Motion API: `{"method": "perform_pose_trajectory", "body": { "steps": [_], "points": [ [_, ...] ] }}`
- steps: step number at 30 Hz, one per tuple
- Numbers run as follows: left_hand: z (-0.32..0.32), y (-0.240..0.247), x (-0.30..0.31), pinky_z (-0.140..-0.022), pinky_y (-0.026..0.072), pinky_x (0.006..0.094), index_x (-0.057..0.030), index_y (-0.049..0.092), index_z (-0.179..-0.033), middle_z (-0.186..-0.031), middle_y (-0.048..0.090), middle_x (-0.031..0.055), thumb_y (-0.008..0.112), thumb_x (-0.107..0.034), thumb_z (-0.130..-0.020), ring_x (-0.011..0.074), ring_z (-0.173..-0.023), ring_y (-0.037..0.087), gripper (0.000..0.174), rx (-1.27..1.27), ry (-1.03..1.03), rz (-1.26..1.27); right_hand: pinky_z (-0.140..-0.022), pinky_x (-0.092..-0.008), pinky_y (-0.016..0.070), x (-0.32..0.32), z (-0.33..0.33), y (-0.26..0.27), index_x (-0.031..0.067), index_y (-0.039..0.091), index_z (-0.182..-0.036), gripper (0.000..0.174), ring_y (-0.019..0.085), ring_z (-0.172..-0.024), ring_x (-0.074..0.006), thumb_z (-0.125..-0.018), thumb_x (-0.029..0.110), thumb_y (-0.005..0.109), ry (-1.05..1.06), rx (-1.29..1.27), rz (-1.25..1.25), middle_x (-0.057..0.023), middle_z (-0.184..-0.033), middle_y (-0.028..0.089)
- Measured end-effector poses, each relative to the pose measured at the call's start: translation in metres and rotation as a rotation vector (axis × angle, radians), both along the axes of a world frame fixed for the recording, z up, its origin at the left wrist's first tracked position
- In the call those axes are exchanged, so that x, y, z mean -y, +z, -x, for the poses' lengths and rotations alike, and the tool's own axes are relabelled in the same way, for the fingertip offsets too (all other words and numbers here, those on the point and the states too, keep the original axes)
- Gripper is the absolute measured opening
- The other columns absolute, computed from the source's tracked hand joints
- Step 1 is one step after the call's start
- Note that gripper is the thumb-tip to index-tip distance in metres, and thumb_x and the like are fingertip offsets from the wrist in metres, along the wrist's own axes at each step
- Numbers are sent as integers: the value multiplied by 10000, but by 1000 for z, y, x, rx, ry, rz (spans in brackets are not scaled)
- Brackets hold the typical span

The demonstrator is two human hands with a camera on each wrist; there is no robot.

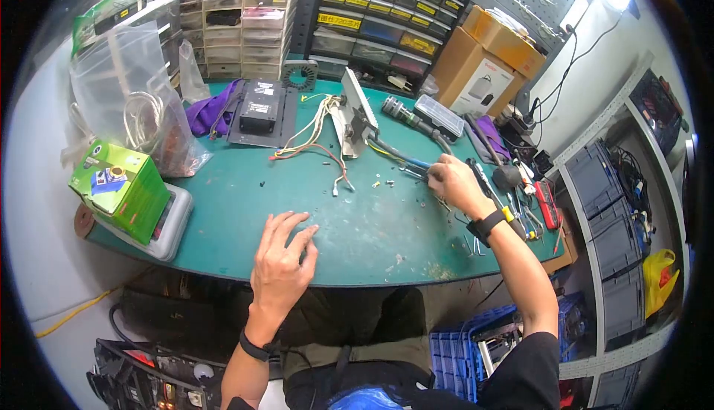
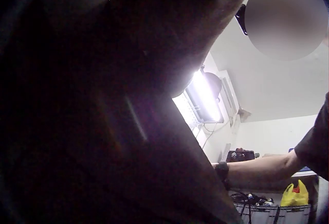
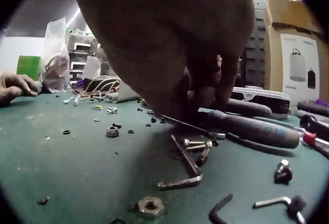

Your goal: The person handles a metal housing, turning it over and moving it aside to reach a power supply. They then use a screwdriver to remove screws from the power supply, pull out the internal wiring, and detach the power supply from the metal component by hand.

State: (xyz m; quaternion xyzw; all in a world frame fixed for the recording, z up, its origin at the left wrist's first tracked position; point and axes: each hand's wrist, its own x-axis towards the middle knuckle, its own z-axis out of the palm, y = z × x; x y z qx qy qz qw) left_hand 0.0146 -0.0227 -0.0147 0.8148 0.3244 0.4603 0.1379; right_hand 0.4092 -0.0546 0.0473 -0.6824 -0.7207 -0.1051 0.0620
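The left hand [image 1: 282,261] lies palm down at the mat's front edge, fingers spread and slightly bent, holding nothing. In the right wrist view it shows at the far left. The right hand [image 1: 455,187] reaches down among small parts at the right, fingers bent; whatever is between the fingertips is hidden. Right beside those fingers is a dark tool handle [image 3: 257,129]. Nearer the camera lie brass-coloured screws [image 3: 198,144], an L-shaped hex key [image 3: 181,182] and a large nut [image 3: 150,207]. The left wrist view is mostly dark and shows no fingers.
On the green mat [image 1: 223,217] stand a finned metal part [image 1: 360,105] with wires [image 1: 316,124] and a black box [image 1: 260,105]. A green box [image 1: 123,187] is at left. Pliers, a red meter [image 1: 548,205] and a flashlight [image 1: 405,113] lie right; drawers and cartons stand behind.
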Motion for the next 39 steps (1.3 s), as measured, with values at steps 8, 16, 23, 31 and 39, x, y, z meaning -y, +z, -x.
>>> {"method": "perform_pose_trajectory", "body": {
  "steps": [8, 16, 23, 31, 39],
  "points": [
    [0, 3, 0, -1074, 490, 512, -42, 750, -1035, -1197, 695, 113, 712, 18, -797, 363, -1174, 634, 248, -19, 8, 0, -691, -262, 522, 46, 12, 37, -55, 731, -1024, 230, 622, -720, -84, -990, 168, 686, -194, -963, 83, -33, -832, 711],
    [-4, -1, 4, -1069, 482, 493, -22, 738, -1062, -1202, 697, 135, 676, 44, -832, 379, -1181, 633, 247, -92, 54, -13, -685, -260, 540, 180, 1, 32, -51, 717, -1090, 232, 680, -754, -100, -981, 153, 731, -299, -1179, -204, -42, -856, 712],
    [-7, -8, 3, -1033, 492, 428, 0, 729, -1137, -1247, 691, 158, 623, 59, -916, 340, -1180, 640, 252, -195, 67, -40, -711, -267, 537, 381, -45, -14, -24, 705, -1098, 189, 617, -768, -86, -983, 124, 728, -690, -1212, -908, -7, -906, 668],
    [3, -21, -10, -1044, 495, 401, 36, 698, -1230, -1303, 682, 155, 566, 15, -1005, 305, -1186, 645, 261, -325, 86, -81, -544, -264, 399, 573, -23, -169, 29, 683, -921, 162, 488, -579, -93, -965, 184, 667, -1480, -1308, -1169, 20, -715, 575],
    [10, -26, -22, -1045, 515, 413, 4, 689, -1273, -1338, 668, 127, 534, -65, -1056, 289, -1202, 641, 275, -392, 128, -97, -535, -274, 457, 613, 6, -286, 28, 664, -935, 145, 566, -599, -139, -973, 168, 660, -1654, -1745, -1103, -12, -741, 603]
  ]
}}
